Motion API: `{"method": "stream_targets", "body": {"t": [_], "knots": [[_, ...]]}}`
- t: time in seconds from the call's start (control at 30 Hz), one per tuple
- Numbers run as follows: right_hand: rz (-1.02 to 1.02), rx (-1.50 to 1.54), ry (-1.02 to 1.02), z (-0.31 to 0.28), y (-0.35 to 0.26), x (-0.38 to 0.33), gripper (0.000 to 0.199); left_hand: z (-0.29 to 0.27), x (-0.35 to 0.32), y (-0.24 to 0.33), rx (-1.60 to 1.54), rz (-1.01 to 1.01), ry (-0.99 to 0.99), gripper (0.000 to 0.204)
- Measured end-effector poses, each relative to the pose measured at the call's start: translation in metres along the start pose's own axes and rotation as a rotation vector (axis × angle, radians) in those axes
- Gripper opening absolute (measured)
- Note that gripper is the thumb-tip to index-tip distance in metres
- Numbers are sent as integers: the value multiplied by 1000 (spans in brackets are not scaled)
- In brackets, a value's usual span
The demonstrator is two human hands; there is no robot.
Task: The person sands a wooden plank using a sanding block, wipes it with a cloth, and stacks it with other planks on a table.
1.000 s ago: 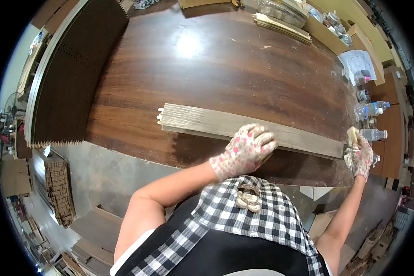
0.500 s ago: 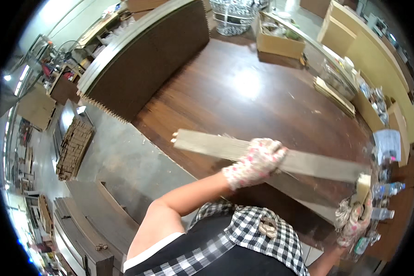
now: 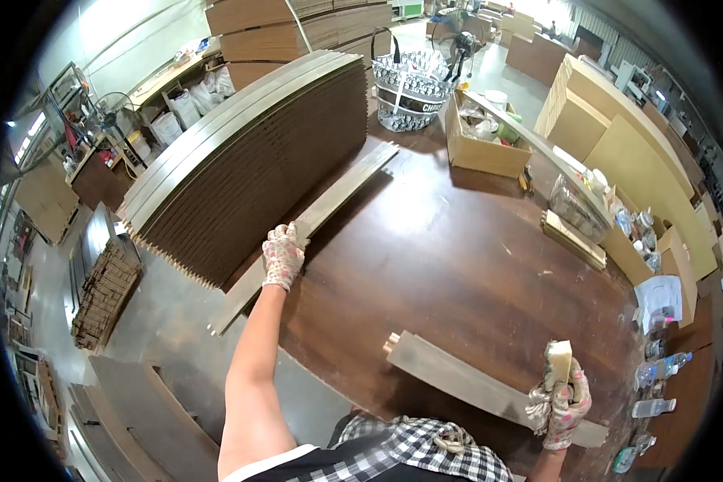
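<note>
My left hand [image 3: 283,257], in a flowered glove, grips a long grey-brown plank [image 3: 349,183] near its middle. This plank lies slantwise just right of a tall stack of planks [image 3: 257,161], close to the tabletop. In my gloved right hand [image 3: 570,411] are a pale block [image 3: 557,363] and a crumpled cloth [image 3: 540,406]; the fingers are closed around them. Below that hand, a second grey plank [image 3: 458,374] lies on the dark brown table [image 3: 426,265] near my body, pegs showing at its left end.
At the far edge stand a patterned tote bag [image 3: 410,88] and a cardboard box [image 3: 486,149]. Some short wooden strips [image 3: 574,239] lie at the right. Plastic bottles [image 3: 655,408] line the right side. More plank piles [image 3: 108,297] stand on the floor at left.
My left hand has carried its plank from in front of me leftward and away, to beside the stack. My right hand has moved inward with the block and cloth. The second plank shows more fully.
</note>
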State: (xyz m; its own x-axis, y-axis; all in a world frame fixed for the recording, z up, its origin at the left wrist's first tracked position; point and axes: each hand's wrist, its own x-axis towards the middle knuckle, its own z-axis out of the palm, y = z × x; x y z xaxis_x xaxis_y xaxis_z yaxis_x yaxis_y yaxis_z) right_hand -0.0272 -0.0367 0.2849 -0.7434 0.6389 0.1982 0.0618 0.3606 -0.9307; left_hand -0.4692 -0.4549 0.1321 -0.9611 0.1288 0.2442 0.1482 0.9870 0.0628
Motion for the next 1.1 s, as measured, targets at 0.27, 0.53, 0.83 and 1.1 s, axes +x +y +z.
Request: {"method": "stream_targets", "body": {"t": [0.27, 0.53, 0.83, 1.1], "knots": [[52, 10, -34, 30, 8, 13, 66, 49, 53, 0, 79, -76, 17, 53], [99, 145, -47, 53, 17, 18, 71, 67, 75, -7, -7, 51, 54, 38], [80, 84, -99, 70, 12, 16, 57, 70, 82, -14, -89, 157, 123, 32], [274, 276, -111, 83, -21, 12, 73, 46, -17, -45, -276, -38, 407, 61]]}}
